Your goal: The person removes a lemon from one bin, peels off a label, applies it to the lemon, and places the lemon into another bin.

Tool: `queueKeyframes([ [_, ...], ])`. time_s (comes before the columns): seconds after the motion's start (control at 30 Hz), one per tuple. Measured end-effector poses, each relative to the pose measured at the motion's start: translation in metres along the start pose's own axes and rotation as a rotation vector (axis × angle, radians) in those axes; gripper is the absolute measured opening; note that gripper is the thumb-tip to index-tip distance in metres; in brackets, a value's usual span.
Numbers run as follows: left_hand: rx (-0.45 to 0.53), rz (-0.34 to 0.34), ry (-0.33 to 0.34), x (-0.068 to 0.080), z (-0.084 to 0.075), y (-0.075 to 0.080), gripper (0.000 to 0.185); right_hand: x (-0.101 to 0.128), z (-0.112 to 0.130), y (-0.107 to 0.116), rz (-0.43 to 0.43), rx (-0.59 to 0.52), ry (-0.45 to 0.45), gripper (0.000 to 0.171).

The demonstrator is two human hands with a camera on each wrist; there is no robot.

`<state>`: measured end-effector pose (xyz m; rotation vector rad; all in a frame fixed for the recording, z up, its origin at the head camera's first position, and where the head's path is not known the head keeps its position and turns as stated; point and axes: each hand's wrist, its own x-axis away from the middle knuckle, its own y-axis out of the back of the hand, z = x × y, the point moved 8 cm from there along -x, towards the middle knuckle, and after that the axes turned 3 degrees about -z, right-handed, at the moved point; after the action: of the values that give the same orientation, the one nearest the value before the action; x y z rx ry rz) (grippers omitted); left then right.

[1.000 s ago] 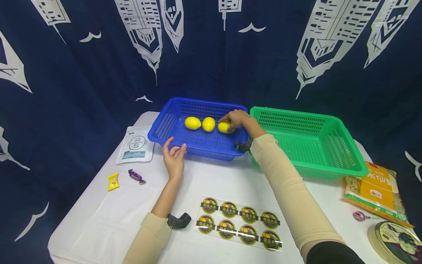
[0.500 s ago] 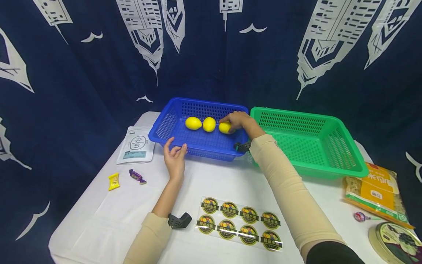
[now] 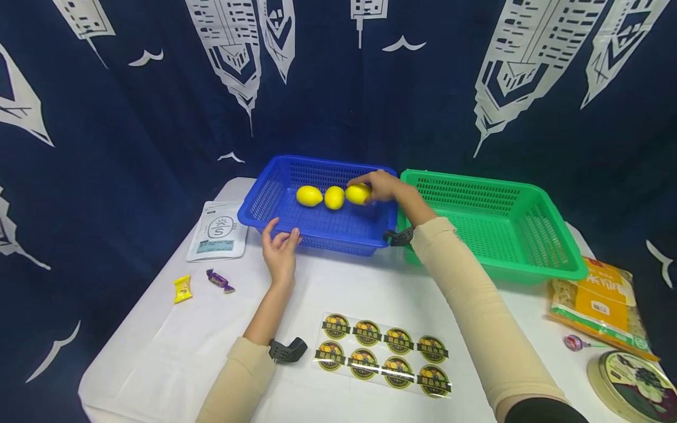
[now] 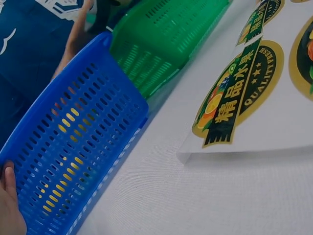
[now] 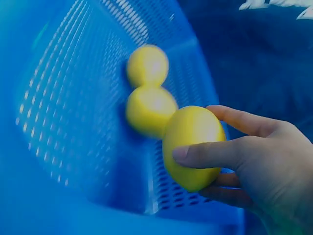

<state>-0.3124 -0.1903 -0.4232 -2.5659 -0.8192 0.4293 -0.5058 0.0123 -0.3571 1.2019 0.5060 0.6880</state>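
Note:
Inside the blue basket (image 3: 328,226), my right hand (image 3: 382,184) grips a lemon (image 3: 357,194) between thumb and fingers. In the right wrist view this lemon (image 5: 193,142) appears raised over the basket floor. Two more lemons lie in the basket to its left, a middle lemon (image 3: 334,198) and a left lemon (image 3: 309,196). My left hand (image 3: 280,254) holds the basket's front rim near its left corner. The left wrist view shows fingers (image 4: 10,180) of that hand at the rim, with most of the hand cut off by the frame edge.
A green basket (image 3: 529,273) stands right of the blue one. Round fruit labels on a clear sheet (image 3: 383,355) lie in front. At left are a white pouch (image 3: 217,231), a yellow candy (image 3: 182,289) and a purple candy (image 3: 219,281); at right, a grain bag (image 3: 600,305), lollipop (image 3: 573,342) and round tin (image 3: 632,382).
My right hand has lifted the right-hand lemon slightly from where it lay in the blue basket. The left hand stays at the rim.

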Motion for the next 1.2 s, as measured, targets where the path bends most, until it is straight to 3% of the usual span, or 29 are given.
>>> queueKeyframes([
  [0.17, -0.022, -0.008, -0.005, -0.001, 0.003, 0.0, 0.052, 0.026, 0.021, 0.033, -0.141, -0.091, 0.061, 0.058],
  [0.33, -0.027, 0.011, 0.013, 0.0, 0.004, -0.005, 0.051, 0.076, 0.047, 0.063, -0.269, -0.151, 0.15, 0.056],
  [0.53, -0.022, 0.011, 0.015, 0.001, 0.004, -0.005, 0.048, 0.147, 0.083, 0.067, -0.335, -0.167, 0.259, 0.057],
  [0.67, -0.015, 0.009, 0.018, 0.001, 0.004, -0.003, 0.048, 0.189, 0.103, 0.045, -0.319, -0.173, 0.296, 0.058],
  [0.8, 0.0, 0.01, 0.014, -0.001, 0.002, -0.001, 0.049, 0.214, 0.108, 0.008, -0.252, -0.203, 0.273, 0.059],
  [1.0, 0.018, 0.0, 0.009, -0.001, 0.001, 0.0, 0.047, 0.231, 0.094, -0.051, -0.117, -0.311, 0.195, 0.06],
  [1.2, 0.007, 0.009, 0.018, 0.003, 0.003, -0.004, 0.047, 0.24, 0.076, -0.085, -0.068, -0.346, 0.134, 0.06],
])
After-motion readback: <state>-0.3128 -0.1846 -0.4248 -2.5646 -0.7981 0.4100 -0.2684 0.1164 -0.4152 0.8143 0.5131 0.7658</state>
